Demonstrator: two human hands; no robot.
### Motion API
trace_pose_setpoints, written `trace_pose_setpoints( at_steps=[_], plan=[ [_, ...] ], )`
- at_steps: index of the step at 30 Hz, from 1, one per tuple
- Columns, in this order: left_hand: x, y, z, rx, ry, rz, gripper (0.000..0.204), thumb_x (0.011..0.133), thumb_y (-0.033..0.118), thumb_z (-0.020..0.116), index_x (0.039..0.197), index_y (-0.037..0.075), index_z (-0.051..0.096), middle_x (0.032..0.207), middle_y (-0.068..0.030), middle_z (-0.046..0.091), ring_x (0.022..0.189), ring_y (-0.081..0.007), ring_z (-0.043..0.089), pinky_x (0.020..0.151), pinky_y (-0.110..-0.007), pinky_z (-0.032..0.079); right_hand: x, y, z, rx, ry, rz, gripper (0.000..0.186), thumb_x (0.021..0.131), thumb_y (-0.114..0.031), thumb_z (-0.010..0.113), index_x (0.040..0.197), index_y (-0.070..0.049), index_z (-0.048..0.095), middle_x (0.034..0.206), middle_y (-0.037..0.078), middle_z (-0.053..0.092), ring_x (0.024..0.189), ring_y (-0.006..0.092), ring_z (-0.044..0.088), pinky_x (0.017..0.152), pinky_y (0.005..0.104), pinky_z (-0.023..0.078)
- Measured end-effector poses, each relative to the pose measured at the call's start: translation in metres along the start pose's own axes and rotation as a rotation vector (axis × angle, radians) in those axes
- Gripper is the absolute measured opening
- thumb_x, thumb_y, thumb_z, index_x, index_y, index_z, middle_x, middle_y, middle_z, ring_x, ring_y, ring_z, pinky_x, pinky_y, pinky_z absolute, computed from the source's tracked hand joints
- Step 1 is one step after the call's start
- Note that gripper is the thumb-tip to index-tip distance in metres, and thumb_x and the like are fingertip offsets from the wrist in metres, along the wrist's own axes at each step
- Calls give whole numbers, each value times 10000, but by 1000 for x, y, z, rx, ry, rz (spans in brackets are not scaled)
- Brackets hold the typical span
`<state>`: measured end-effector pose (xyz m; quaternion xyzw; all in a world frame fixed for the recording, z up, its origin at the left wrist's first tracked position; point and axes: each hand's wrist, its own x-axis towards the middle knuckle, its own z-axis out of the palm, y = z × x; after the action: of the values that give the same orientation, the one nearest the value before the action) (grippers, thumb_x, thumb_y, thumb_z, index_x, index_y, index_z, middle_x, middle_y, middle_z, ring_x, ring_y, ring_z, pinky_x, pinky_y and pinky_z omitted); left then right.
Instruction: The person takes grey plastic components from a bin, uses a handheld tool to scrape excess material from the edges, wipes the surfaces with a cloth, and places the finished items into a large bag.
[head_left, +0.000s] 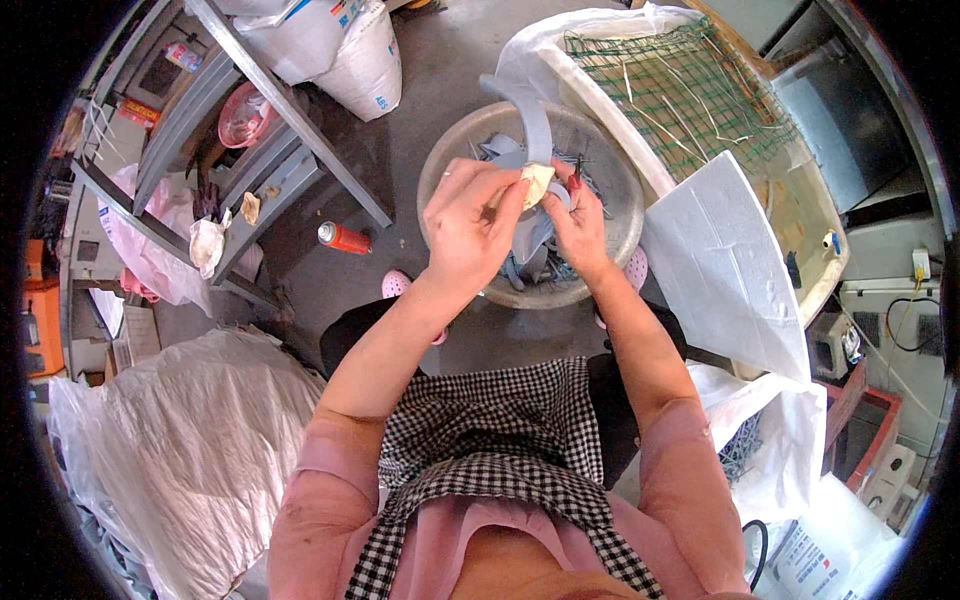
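Both my hands are together above a round grey basin [626,215] filled with grey plastic pieces. My left hand [468,222] is closed, pinching a pale yellow scrap [537,185], like cloth or paper, against a curved grey plastic part [533,120]. The part's long curved strip rises away from me past the basin's far rim. Close beside it, my right hand [581,225] is closed around the part's lower loop. A small red-handled tool [573,184] shows at the right fingers; its working end is hidden.
A white tub [825,255] with green netting [680,90] stands at the right, a white foam sheet [725,260] leaning on it. Left are a red spray can [344,238], metal rack [300,110] and white sacks [360,65]. A pale sheet [190,450] covers something near left.
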<state>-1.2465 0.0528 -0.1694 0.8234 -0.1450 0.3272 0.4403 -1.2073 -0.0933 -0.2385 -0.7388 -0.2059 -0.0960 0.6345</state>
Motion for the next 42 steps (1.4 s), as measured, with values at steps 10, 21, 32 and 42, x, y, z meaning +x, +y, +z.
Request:
trace_pose_setpoints(
  at_steps=[10, 21, 32, 42],
  plan=[
    [-25, -3, -9, 94, -32, 12, 119, 708, -45, 669, 819, -28, 631, 757, -102, 575, 652, -194, 543, 572, -269, 435, -2, 4, 1, 204, 35, 208, 430, 836, -180, 570, 1188, 52, 483, 1053, 96, 591, 961, 152, 530, 876, 284, 395],
    [-16, 3, -37, -193, -16, -136, 83, 727, -33, 664, 804, -23, 636, 779, -89, 607, 688, -164, 562, 598, -246, 436, 0, 14, -3, 472, 91, 304, 257, 888, -195, 539, 1039, 10, 571, 917, 11, 589, 820, 92, 526, 746, 247, 421],
    [2, 6, -3, 114, 21, 159, 105, 699, -42, 672, 787, -16, 621, 751, -97, 586, 653, -201, 549, 569, -282, 432, 6, 9, -2, 352, 160, 177, 287, 890, -203, 537, 1076, 13, 572, 904, 4, 593, 801, 77, 504, 724, 231, 412],
    [3, -3, 8, 105, 54, 131, 108, 681, -38, 658, 776, -11, 615, 730, -113, 578, 644, -243, 562, 570, -311, 446, 5, 7, -3, 167, 183, 194, 258, 872, -181, 527, 1026, 20, 578, 889, 54, 624, 817, 125, 545, 767, 271, 433]
  ],
)
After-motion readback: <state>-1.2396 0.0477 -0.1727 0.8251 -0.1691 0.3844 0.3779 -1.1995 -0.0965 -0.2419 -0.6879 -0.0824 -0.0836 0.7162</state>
